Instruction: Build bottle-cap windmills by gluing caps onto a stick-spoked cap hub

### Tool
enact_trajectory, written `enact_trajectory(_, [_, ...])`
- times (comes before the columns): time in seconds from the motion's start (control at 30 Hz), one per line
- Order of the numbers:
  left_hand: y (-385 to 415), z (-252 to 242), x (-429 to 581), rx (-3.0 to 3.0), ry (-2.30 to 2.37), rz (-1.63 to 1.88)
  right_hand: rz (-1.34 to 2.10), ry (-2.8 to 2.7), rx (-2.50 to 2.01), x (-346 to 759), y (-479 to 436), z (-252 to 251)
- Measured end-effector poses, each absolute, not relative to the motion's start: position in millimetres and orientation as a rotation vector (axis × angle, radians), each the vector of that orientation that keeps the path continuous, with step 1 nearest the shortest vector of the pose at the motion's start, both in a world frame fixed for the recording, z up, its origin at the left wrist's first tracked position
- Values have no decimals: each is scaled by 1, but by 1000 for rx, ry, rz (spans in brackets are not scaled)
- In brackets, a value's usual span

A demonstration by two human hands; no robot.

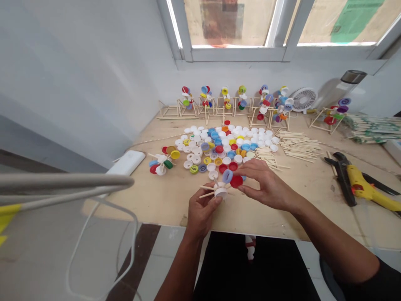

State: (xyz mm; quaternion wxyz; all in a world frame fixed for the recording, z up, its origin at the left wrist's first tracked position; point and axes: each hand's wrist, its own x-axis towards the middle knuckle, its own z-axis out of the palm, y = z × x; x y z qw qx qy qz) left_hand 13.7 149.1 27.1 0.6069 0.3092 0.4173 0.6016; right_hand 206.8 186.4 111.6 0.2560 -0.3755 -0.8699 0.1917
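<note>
Sticks [207, 195] radiate from the white cap [221, 192] that you grasp between the thumb and fingers of your left hand [200, 211], just above the front part of the tabletop [163, 200]. Your right hand [266, 184] pinches a red cap [237, 181] at the right side of that piece, with a lavender cap [227, 176] just beside it. Beyond your hands spread loose caps [196, 159], many of them white, and a pile of short sticks [299, 146] lies to their right. To your left rests a colourful cap wheel [161, 159]. Along the wall stand stick frames [171, 118], most bearing similar wheels [263, 109]; far right lies a yellow glue gun [360, 184].
</note>
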Motion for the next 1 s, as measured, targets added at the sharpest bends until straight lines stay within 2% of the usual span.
enact_trajectory(0.27, [149, 28, 14, 723, 965, 1390, 541, -2380, -1016, 208, 185, 112])
enact_trajectory(0.6, [148, 30, 13, 663, 914, 1398, 601, -2106, -1176, 221, 168, 104])
enact_trajectory(0.8, [145, 33, 3, 555, 909, 1484, 461, -1973, -1381, 233, 173, 95])
enact_trajectory(1.0, [140, 40, -7, 523, 901, 1508, 277, -2131, -1514, 230, 196, 78])
